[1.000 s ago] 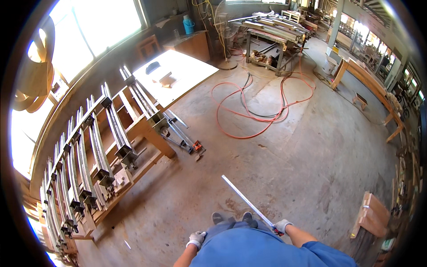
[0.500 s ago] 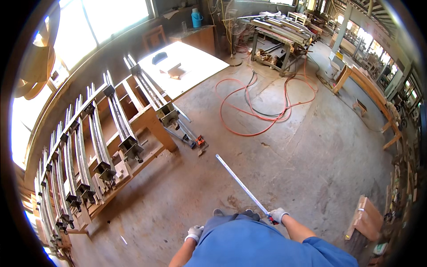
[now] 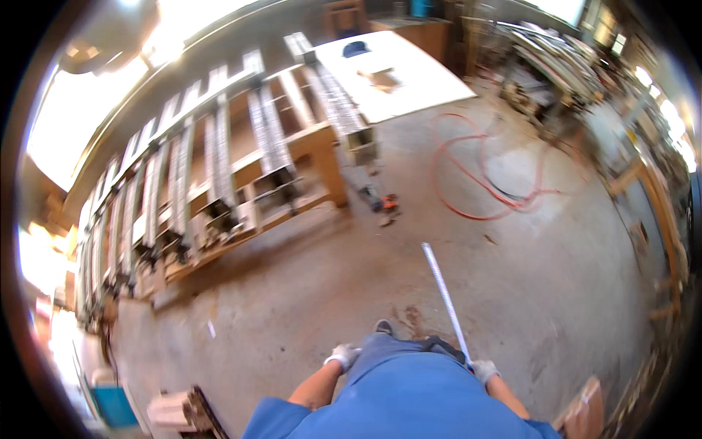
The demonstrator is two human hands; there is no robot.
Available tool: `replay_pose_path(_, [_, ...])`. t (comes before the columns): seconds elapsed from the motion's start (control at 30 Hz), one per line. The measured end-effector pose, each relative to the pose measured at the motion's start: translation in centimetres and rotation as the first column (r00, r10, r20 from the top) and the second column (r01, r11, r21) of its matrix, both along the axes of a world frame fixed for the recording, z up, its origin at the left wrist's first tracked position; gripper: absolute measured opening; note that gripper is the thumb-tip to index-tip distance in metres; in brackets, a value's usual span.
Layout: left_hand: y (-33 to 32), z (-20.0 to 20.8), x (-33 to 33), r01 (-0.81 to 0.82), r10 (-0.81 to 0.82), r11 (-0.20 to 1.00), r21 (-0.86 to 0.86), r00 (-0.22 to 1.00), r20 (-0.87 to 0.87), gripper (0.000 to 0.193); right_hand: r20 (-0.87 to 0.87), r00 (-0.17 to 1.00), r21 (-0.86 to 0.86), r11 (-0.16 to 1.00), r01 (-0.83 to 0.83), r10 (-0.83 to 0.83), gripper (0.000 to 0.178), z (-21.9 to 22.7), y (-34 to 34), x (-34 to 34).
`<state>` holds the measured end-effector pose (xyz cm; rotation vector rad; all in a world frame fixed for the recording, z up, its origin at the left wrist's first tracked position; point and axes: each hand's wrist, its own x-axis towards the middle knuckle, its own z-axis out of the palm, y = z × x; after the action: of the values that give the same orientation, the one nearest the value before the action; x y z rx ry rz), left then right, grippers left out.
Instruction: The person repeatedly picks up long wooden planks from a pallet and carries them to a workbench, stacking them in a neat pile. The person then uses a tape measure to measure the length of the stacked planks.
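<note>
My right hand (image 3: 483, 371), in a pale work glove, is closed round a tape measure. The tape's white blade (image 3: 444, 295) sticks out long and straight, slanting forward and left above the floor. The tape's case is mostly hidden by the hand and my blue shirt. Beside my left thigh hangs my gloved left hand (image 3: 344, 355). Blur smears its fingers, and nothing shows in it. One dark shoe (image 3: 383, 327) pokes out ahead of my body.
A long wooden rack (image 3: 327, 164) bearing several metal bar clamps fills the left. Behind it lies a white board (image 3: 417, 73). A red hose (image 3: 468, 214) loops over the floor at the right, before a loaded bench (image 3: 556, 69). Wood pieces (image 3: 175, 410) stand at lower left.
My view has swung left, so the rack, white board and hose sit further right. The tape's blade now points more straight ahead, still in my right hand. The left hand stays by my side.
</note>
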<state>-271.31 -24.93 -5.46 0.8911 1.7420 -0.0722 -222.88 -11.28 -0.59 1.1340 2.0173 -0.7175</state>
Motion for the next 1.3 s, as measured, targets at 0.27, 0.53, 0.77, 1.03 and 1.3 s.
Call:
replay_pose_path(0.27, [2.3, 5.0, -0.7, -0.169, 0.170, 0.985, 0.030, 0.985, -0.029, 0.055, -0.291, 0.881, -0.025, 0.923, 0.384, -0.374, 0.019, 1.5, 2.8, -2.8])
replay_pose_path(0.53, [1.1, 2.5, -0.8, -0.358, 0.358, 0.933, -0.041, 0.934, 0.008, 0.047, -0.433, 0.607, -0.209, 0.730, 0.651, -0.666, 0.018, 8.0, 8.5, -11.0])
replay_pose_path(0.77, [1.3, 5.3, -0.4, -0.262, 0.253, 0.963, -0.067, 0.960, -0.122, 0.046, -0.440, 0.334, -0.355, 0.502, 0.788, -0.834, 0.019, 9.2, 9.2, -12.5])
replay_pose_path(1.03, [1.0, 2.6, 0.0, -0.275, 0.271, 0.954, -0.116, 0.961, -0.051, 0.045, -0.483, 0.325, -0.358, 0.522, 0.775, -0.813, 0.019, 10.2, 10.6, -11.1])
replay_pose_path(1.3, [4.7, -0.3, 1.0, -0.269, 0.260, 0.958, -0.096, 0.960, -0.101, 0.046, -0.499, 0.331, -0.323, 0.526, 0.787, -0.801, 0.015, 10.8, 15.0, -7.4])
